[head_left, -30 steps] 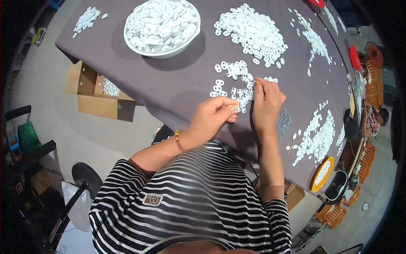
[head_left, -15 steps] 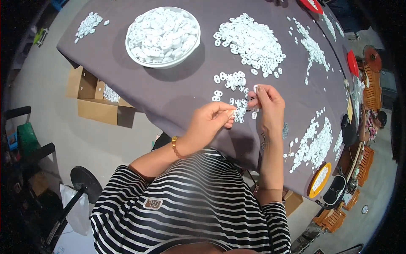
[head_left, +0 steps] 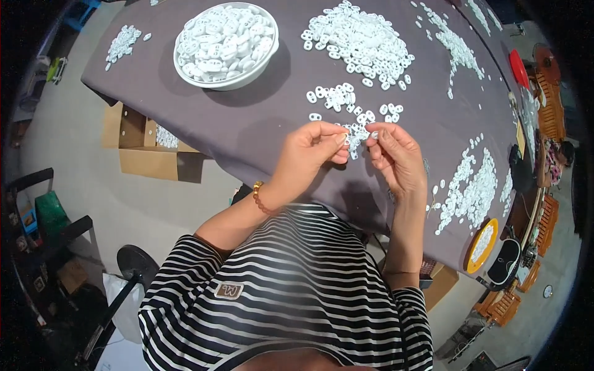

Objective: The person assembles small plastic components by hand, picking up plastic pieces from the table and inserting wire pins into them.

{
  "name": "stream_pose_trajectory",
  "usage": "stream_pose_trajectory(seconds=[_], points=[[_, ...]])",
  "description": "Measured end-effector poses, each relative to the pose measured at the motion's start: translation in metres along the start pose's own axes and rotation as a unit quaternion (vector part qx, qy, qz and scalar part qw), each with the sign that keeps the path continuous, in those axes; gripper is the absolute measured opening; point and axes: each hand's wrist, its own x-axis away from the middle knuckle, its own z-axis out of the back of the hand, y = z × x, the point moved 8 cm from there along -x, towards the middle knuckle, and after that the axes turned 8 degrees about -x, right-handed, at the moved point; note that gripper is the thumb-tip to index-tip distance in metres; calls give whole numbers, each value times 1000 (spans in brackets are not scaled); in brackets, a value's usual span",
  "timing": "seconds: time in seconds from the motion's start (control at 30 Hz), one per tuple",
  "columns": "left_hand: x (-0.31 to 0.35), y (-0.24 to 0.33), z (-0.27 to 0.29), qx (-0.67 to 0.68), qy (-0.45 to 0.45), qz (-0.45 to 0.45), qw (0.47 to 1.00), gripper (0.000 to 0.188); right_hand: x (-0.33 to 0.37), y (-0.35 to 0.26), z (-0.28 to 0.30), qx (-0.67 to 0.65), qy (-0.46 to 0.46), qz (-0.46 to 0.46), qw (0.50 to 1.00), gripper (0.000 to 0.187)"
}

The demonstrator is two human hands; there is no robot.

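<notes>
Over the near part of the cloth-covered table, my two hands work close together. My left hand point(head_left: 315, 148) is closed in a pinch; what lies between its thumb and forefinger is too small to tell. A small white oval piece point(head_left: 374, 135) is pinched between the thumb and forefinger of my right hand point(head_left: 399, 154). Between and just beyond my fingertips lies a small cluster of white oval two-hole pieces point(head_left: 354, 151), partly covered by them. Another loose group of such pieces point(head_left: 337, 97) lies a little farther off, with a few more point(head_left: 391, 112) to its right.
A white bowl point(head_left: 271, 57) heaped with white pieces stands at the far left of the grey-brown tablecloth point(head_left: 185, 123). A large pile point(head_left: 359, 43) spreads beyond my hands, another point(head_left: 473, 191) at the right, near an orange plate point(head_left: 471, 263). A cardboard box point(head_left: 148, 164) sits below the left edge.
My right hand has come down and left, closer to my left hand, bringing the white oval piece with it. Several pieces now show to the right of the loose group. The whole view has shifted slightly.
</notes>
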Motion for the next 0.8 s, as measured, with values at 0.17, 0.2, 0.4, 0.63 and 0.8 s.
stream_pose_trajectory(seconds=[0.17,0.2,0.4,0.63,0.8], points=[[-1,-1,-4,8,5,3,1000,20,9,3,4,51,10,18,998,25],[0,-2,-6,16,-1,3,1000,19,11,3,6,89,35,36,995,25],[3,-5,-7,6,-11,3,1000,19,18,-1,5,174,59,89,979,24],[4,-8,-10,11,-20,0,1000,19,19,6,9,131,53,65,988,28],[4,-9,-13,1,-28,8,1000,18,19,8,4,93,38,76,992,27]])
